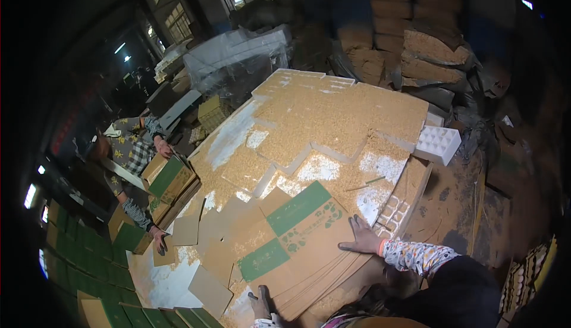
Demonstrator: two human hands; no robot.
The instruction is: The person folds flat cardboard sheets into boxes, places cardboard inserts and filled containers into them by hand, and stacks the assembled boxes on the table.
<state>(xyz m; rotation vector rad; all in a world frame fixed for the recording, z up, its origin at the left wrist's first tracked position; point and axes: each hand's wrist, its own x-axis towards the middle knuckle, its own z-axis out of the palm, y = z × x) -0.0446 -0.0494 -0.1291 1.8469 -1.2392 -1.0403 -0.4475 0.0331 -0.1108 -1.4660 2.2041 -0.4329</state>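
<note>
A stack of flat brown cardboard boxes with green printed bands lies in front of me on a husk-strewn surface. My right hand, in a patterned sleeve, lies flat on the stack's right side with its fingers spread. My left hand rests at the stack's near edge; I cannot make out whether its fingers grip the cardboard. Loose plain cardboard sheets lie to the left of the stack.
A big low platform of white foam trays is covered with tan husks. A white compartment tray sits at its right corner. At the left, another person holds a folded green-and-brown box. Sacks are piled behind, and green boxes at lower left.
</note>
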